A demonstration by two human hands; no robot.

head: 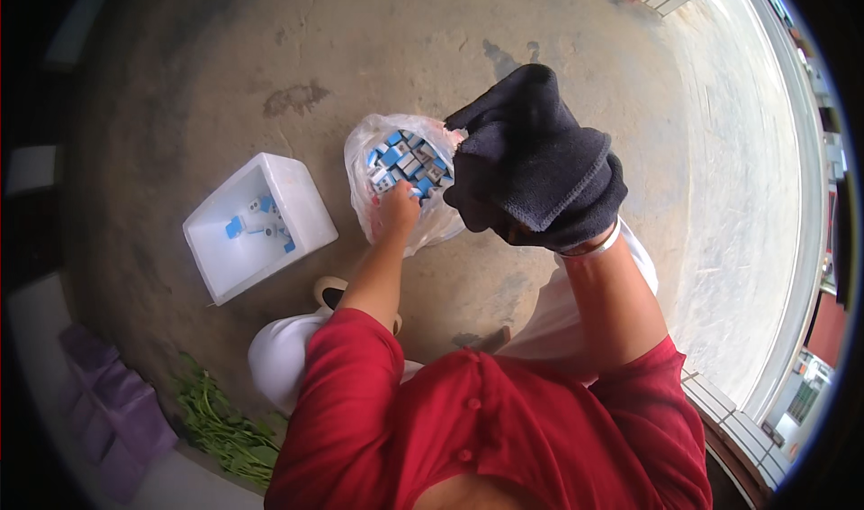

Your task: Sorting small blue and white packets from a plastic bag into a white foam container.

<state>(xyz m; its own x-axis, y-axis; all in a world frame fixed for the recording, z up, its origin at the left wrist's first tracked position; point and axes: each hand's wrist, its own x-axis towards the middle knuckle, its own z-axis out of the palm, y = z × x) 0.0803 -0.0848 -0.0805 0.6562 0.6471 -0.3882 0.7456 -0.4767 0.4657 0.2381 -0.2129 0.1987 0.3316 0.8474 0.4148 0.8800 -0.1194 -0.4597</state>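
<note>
My left hand (400,207) reaches into a translucent plastic bag (361,152) that stands open on the floor. Mahjong tiles (408,161) with blue backs and white faces fill it. My fingers touch a tile at the near side of the pile; whether they grip it is hard to see. A dark grey terry cloth (540,152) is bunched over my right hand, hiding the fingers, to the right of the bag and raised above the floor. On the left lies a white foam box (297,203) with several more mahjong tiles (235,227) inside.
The concrete floor (405,51) has dark stains. Leafy green stalks (226,422) lie at the lower left, beside a purple object (121,415). A shoe (331,290) shows beneath my left arm. Tiled edging (729,409) runs along the right, by a bright paved area.
</note>
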